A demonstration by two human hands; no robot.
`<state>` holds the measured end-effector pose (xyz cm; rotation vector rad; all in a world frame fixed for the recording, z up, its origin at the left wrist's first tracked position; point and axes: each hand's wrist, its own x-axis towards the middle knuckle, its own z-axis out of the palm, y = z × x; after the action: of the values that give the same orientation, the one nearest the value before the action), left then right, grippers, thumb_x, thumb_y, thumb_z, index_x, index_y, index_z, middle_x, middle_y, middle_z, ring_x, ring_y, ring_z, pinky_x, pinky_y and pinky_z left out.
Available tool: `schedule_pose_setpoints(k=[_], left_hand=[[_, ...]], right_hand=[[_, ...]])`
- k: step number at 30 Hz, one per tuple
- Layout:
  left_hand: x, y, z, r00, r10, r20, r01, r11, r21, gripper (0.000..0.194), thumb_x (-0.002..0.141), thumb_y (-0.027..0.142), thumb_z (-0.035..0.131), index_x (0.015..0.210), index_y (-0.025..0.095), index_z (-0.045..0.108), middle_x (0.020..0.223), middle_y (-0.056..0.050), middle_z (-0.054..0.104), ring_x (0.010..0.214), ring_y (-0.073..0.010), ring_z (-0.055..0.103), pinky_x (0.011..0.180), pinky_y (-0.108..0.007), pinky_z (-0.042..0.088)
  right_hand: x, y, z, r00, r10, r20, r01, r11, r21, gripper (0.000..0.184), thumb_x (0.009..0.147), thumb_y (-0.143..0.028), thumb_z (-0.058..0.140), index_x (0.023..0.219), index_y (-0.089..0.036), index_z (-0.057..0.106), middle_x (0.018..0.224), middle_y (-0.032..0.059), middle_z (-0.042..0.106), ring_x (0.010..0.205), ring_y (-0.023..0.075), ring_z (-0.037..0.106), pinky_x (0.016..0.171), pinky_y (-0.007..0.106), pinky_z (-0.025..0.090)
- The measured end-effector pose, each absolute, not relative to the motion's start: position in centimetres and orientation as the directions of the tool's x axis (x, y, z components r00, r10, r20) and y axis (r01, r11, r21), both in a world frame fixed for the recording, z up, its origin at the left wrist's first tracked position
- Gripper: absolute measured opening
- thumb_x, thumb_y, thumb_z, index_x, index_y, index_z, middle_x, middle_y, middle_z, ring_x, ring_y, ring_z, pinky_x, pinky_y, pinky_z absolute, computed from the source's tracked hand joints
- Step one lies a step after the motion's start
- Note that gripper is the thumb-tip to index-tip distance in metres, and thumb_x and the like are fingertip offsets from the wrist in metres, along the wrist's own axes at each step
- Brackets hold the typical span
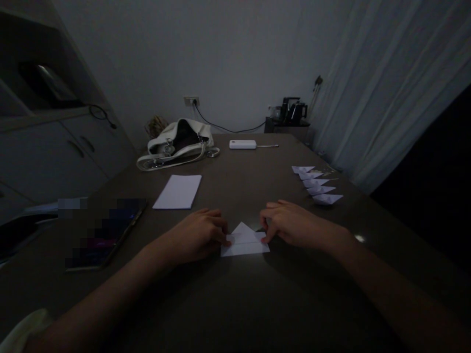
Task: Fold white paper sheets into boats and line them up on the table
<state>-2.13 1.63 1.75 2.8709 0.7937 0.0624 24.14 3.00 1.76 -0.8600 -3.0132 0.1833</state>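
While hands (200,234) (290,223) hold folded paper (245,244), a bag (201,127) gapes, interior (186,133) dark.

Paper (245,248): one piece, white, folded. Position: just below the centre of the frame. Form: a triangular peak pointing to the top of the frame, above a wider band running left to right. A crease crosses the band lengthwise, near level. Lower edge nearly straight, rising slightly rightward. Pose: flat or nearly so.
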Motion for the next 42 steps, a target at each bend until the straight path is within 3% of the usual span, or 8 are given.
schedule_pose_setpoints(k=[14, 18, 21, 24, 27, 34, 37, 42], left_hand=[[-3.1, 1.8, 2.1, 0.864, 0.503, -0.017, 0.493, -0.839, 0.229, 0.023, 0.075, 0.009, 0.058, 0.085, 0.026, 0.07, 0.086, -0.001, 0.065, 0.085, -0.0177, 0.054, 0.071, -0.028, 0.04], [-2.6, 1.4, 2.0, 0.849, 0.529, 0.009, 0.514, -0.828, 0.224, 0.021, 0.072, 0.007, 0.055, 0.081, 0.021, 0.068, 0.087, -0.002, 0.062, 0.084, -0.0172, 0.055, 0.071, -0.027, 0.041], [-1.6, 1.0, 1.4, 0.833, 0.552, 0.022, 0.539, -0.821, 0.186, 0.012, 0.074, 0.011, 0.053, 0.078, 0.017, 0.062, 0.082, -0.003, 0.059, 0.079, -0.0174, 0.054, 0.07, -0.028, 0.042], [-0.3, 0.6, 0.0, 0.779, 0.625, 0.041, 0.619, -0.778, 0.106, 0.012, 0.082, 0.023, 0.05, 0.08, 0.015, 0.058, 0.081, -0.006, 0.057, 0.075, -0.0187, 0.054, 0.069, -0.03, 0.042], [0.7, 0.2, -1.2, 0.695, 0.715, 0.073, 0.714, -0.699, 0.05, 0.023, 0.09, 0.026, 0.038, 0.083, 0.014, 0.057, 0.086, -0.008, 0.057, 0.077, -0.02, 0.054, 0.07, -0.033, 0.043], [0.6, 0.0, -1.1, 0.68, 0.732, 0.036, 0.73, -0.681, 0.06, 0.023, 0.09, 0.03, 0.039, 0.087, 0.015, 0.056, 0.093, -0.009, 0.056, 0.085, -0.0225, 0.054, 0.076, -0.038, 0.042], [0.4, 0.2, -1.0, 0.682, 0.731, 0.016, 0.727, -0.68, 0.099, 0.023, 0.091, 0.032, 0.04, 0.086, 0.016, 0.056, 0.093, -0.008, 0.055, 0.085, -0.0217, 0.055, 0.074, -0.036, 0.042], [0.5, 0.3, -1.1, 0.646, 0.763, 0.001, 0.757, -0.641, 0.121, 0.024, 0.09, 0.035, 0.042, 0.087, 0.016, 0.057, 0.093, -0.008, 0.055, 0.086, -0.0227, 0.054, 0.076, -0.038, 0.04]], right_hand=[[24.8, 3.2, 1.7, -0.819, 0.57, -0.072, 0.573, 0.802, -0.169, 0.042, 0.076, -0.001, 0.052, 0.088, -0.036, 0.072, 0.09, -0.0016, 0.064, 0.087, 0.0164, 0.052, 0.074, 0.03, 0.029], [23.6, 2.0, 2.4, -0.798, 0.602, -0.043, 0.601, 0.785, -0.149, 0.028, 0.074, -0.009, 0.055, 0.081, -0.03, 0.073, 0.091, 0.0005, 0.064, 0.087, 0.0179, 0.053, 0.078, 0.033, 0.032], [21.6, 0.7, 2.3, -0.767, 0.641, 0.006, 0.639, 0.766, -0.075, 0.011, 0.074, -0.019, 0.059, 0.068, -0.019, 0.068, 0.08, 0.0053, 0.064, 0.084, 0.0209, 0.054, 0.079, 0.036, 0.034], [19.7, -0.2, 1.2, -0.69, 0.719, 0.081, 0.721, 0.693, -0.006, 0.029, 0.084, -0.035, 0.051, 0.068, -0.015, 0.064, 0.076, 0.0095, 0.064, 0.082, 0.0238, 0.056, 0.078, 0.038, 0.038], [18.8, -0.3, 0.2, -0.634, 0.766, 0.105, 0.769, 0.639, -0.009, 0.03, 0.085, -0.037, 0.049, 0.07, -0.015, 0.063, 0.079, 0.0093, 0.065, 0.081, 0.0236, 0.058, 0.077, 0.037, 0.039], [19.4, 0.5, -0.5, -0.561, 0.825, 0.071, 0.809, 0.565, -0.161, 0.036, 0.082, -0.05, 0.053, 0.069, -0.017, 0.061, 0.074, 0.0049, 0.063, 0.066, 0.0172, 0.055, 0.058, 0.028, 0.034], [19.5, 1.0, -0.9, -0.539, 0.842, 0.022, 0.802, 0.521, -0.294, 0.03, 0.079, -0.047, 0.059, 0.07, -0.018, 0.06, 0.073, 0.002, 0.061, 0.063, 0.0136, 0.052, 0.052, 0.024, 0.028], [19.8, 1.6, -1.2, -0.545, 0.838, 0.028, 0.754, 0.505, -0.42, 0.023, 0.073, -0.035, 0.068, 0.078, -0.017, 0.055, 0.082, 0.0016, 0.059, 0.07, 0.0124, 0.051, 0.055, 0.022, 0.029]])
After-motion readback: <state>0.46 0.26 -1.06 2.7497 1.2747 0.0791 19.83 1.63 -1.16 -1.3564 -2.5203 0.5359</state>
